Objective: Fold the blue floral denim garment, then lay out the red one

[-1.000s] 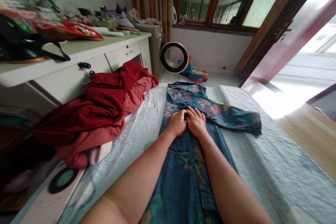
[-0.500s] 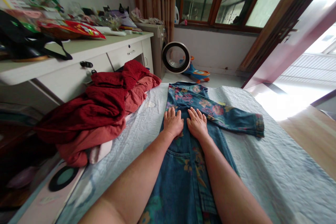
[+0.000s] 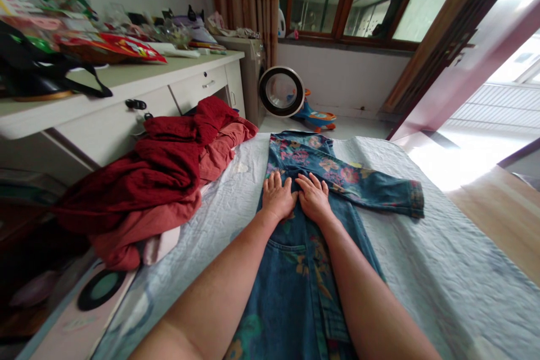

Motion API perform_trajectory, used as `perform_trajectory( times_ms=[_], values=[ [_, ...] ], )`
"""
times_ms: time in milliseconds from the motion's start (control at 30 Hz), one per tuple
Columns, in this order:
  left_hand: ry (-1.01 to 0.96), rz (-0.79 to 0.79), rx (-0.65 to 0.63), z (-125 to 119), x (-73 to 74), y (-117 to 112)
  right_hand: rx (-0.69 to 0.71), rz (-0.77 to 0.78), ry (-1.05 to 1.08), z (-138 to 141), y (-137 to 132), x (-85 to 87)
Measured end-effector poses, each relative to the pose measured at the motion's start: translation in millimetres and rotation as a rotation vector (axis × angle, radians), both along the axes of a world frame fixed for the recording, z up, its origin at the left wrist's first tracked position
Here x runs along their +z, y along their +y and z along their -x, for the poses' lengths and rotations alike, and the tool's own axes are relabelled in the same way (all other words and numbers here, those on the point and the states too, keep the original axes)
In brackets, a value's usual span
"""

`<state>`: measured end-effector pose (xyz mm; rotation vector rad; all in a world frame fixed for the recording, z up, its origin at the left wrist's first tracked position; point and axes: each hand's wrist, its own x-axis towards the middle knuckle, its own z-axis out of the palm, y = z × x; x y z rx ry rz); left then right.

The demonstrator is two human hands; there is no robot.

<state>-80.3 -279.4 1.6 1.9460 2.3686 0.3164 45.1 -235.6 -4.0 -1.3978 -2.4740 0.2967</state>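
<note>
A blue denim garment (image 3: 295, 270) with a flower print lies flat on the pale quilted bed cover (image 3: 442, 270), running away from me. One sleeve (image 3: 379, 191) is folded out to the right. My left hand (image 3: 277, 198) presses flat on the denim, fingers spread. Beside it, touching at the thumbs, my right hand (image 3: 313, 198) also lies flat on the cloth. Neither hand grips anything.
A heap of red and salmon clothes (image 3: 160, 180) sits on the bed's left side against a white desk (image 3: 126, 95) crowded with clutter. A round fan (image 3: 281, 91) and a toy ride-on car (image 3: 316, 118) stand on the floor beyond the bed. An open door (image 3: 464, 62) is at right.
My left hand opened from a loose curl to flat with fingers spread and slid slightly left and forward on the denim. My right hand stayed flat, shifting a little toward the left one.
</note>
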Motion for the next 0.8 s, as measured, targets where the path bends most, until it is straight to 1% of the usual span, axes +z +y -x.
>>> perform_trajectory(
  times_ms=[267,500,633,733,800],
  values=[
    [-0.041,-0.001,0.0,1.1,-2.8,2.4,-0.061,-0.003,-0.082,1.8,-1.1,2.3],
    [-0.049,-0.03,0.002,1.3,-3.4,2.3,-0.07,-0.003,-0.063,1.9,-1.2,2.6],
    [-0.075,-0.121,-0.012,5.9,-3.0,5.6,-0.069,0.004,0.008,1.4,0.3,2.5],
    [-0.15,-0.204,-0.017,13.5,-3.6,11.1,-0.077,-0.016,0.097,0.6,0.8,3.3],
    [-0.193,-0.222,-0.028,19.3,-4.5,13.5,-0.085,-0.034,0.145,0.1,0.2,4.6]
  ],
)
